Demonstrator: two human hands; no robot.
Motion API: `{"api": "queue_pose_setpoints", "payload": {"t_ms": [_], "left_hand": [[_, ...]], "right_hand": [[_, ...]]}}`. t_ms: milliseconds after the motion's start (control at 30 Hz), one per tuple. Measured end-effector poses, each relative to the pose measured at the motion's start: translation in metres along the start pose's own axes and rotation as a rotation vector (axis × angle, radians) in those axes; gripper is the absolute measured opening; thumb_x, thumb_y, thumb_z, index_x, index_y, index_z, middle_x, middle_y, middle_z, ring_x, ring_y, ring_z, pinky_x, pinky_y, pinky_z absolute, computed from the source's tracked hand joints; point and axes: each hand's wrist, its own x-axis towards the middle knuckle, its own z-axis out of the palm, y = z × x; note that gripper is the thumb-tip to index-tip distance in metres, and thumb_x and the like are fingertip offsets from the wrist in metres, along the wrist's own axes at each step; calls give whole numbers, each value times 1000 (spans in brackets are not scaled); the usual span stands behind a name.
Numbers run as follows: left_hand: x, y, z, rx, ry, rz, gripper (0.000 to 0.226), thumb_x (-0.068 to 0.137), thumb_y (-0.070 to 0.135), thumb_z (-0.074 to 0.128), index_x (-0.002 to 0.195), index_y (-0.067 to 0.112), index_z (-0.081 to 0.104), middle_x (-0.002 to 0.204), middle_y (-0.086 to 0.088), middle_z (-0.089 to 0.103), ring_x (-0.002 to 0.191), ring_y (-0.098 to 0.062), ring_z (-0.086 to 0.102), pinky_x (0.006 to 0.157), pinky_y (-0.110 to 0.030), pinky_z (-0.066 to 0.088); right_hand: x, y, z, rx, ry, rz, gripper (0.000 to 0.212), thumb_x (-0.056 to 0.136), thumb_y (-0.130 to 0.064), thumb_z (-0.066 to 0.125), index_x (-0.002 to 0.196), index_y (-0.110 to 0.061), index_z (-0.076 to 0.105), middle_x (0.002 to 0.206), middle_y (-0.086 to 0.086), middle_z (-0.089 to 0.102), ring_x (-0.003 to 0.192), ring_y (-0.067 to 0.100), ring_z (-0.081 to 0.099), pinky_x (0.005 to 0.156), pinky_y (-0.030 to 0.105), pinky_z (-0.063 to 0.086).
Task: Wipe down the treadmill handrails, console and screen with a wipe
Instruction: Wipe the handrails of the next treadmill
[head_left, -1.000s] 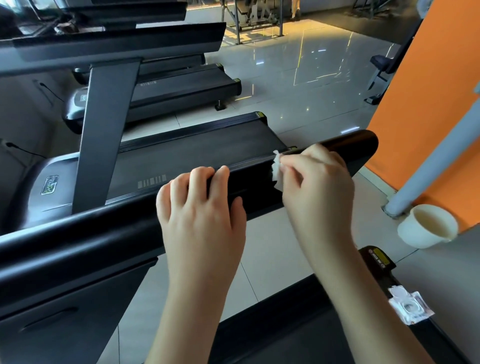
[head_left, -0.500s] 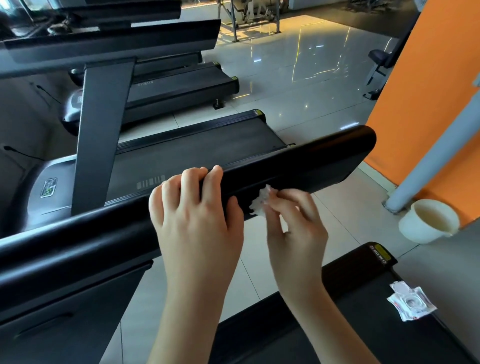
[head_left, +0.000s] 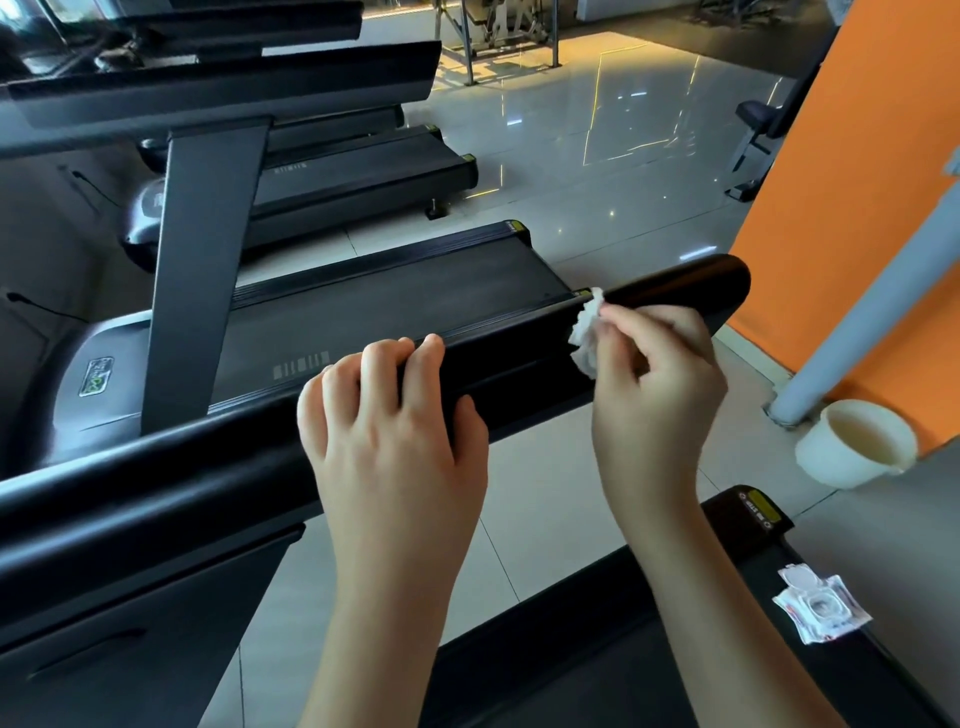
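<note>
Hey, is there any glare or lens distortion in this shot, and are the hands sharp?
Head view: bright streaks glare off the glossy floor tiles; the wide lens bows the handrail; the left hand and the right hand pinching the wipe look sharp.

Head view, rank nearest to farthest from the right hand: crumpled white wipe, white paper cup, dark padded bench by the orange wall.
1. Crumpled white wipe: pinched by the right hand, against the black handrail.
2. White paper cup: lower right, beside the grey pole.
3. Dark padded bench: far back, upper right.

head view | worn high, faces forward and down | close over black handrail (head_left: 182, 483) | gym floor (head_left: 597, 171) beyond
</note>
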Motion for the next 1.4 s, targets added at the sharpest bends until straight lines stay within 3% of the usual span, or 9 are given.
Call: {"api": "queue_pose_setpoints", "payload": {"t_ms": [67, 200, 367, 500, 633, 867, 1100, 1233, 1400], "left_hand": [[0, 1, 0, 9, 0, -4, 36, 79, 19, 62, 113, 6, 67, 106, -11, 63, 101, -29, 43, 98, -43, 29], [1, 1, -1, 7, -3, -3, 36, 79, 20, 61, 112, 5, 67, 105, -11, 63, 101, -29, 43, 97, -43, 29], [1, 2, -4, 18, -26, -8, 37, 80, 20, 61, 113, 5, 66, 106, -10, 63, 102, -28, 44, 98, -43, 29], [5, 3, -8, 30, -63, 2, 36, 79, 21, 60, 110, 6, 67, 102, -9, 62, 100, -29, 44, 97, -43, 28], [15, 8, -9, -10, -109, 14, 35, 82, 25, 55, 110, 7, 66, 107, -7, 61, 104, -26, 46, 101, -40, 25], [14, 26, 7, 31, -159, 64, 40, 81, 28, 55, 115, 10, 65, 112, -4, 66, 104, -30, 58, 97, -42, 29], [14, 30, 11, 36, -102, 45, 36, 79, 23, 59, 112, 9, 66, 108, -5, 66, 101, -31, 58, 98, -41, 28], [13, 30, 12, 36, -85, 45, 36, 79, 22, 59, 111, 9, 66, 107, -5, 66, 100, -31, 58, 98, -41, 28], [12, 29, 14, 29, -73, 42, 36, 79, 23, 60, 112, 9, 66, 108, -4, 66, 101, -30, 57, 99, -40, 27]], "right_hand": [[3, -6, 2, -23, -124, -68, 19, 88, -5, 55, 88, -1, 74, 86, 9, 61, 77, 30, 60, 67, 36, 51], [19, -10, -2, -82, -316, -222, 20, 86, -4, 54, 76, -1, 71, 79, 9, 57, 72, 34, 56, 63, 34, 44], [33, 1, 2, -140, -193, -129, 30, 86, -11, 44, 68, -3, 67, 77, 6, 52, 69, 35, 52, 62, 28, 35], [8, -8, -4, -66, -298, -214, 21, 91, -10, 54, 85, -3, 73, 82, 8, 60, 75, 30, 55, 65, 29, 44], [20, 10, -6, -109, -164, -130, 17, 89, -7, 59, 91, -2, 75, 85, 9, 62, 75, 33, 58, 65, 34, 49], [-20, 5, -13, -96, -224, -193, 25, 93, -8, 54, 112, -1, 69, 99, 13, 59, 87, 24, 59, 74, 17, 45], [-29, 18, -7, -14, -40, -34, 7, 87, 5, 65, 81, 3, 68, 86, 13, 60, 76, 19, 59, 74, 7, 42], [-41, 25, -6, 55, -91, -117, 5, 84, 5, 68, 80, 3, 69, 87, 13, 62, 81, 16, 62, 75, 18, 50], [-32, 42, -4, 71, 58, 34, 9, 82, 14, 66, 80, 6, 65, 90, 14, 60, 89, -4, 55, 79, 13, 48]]}}
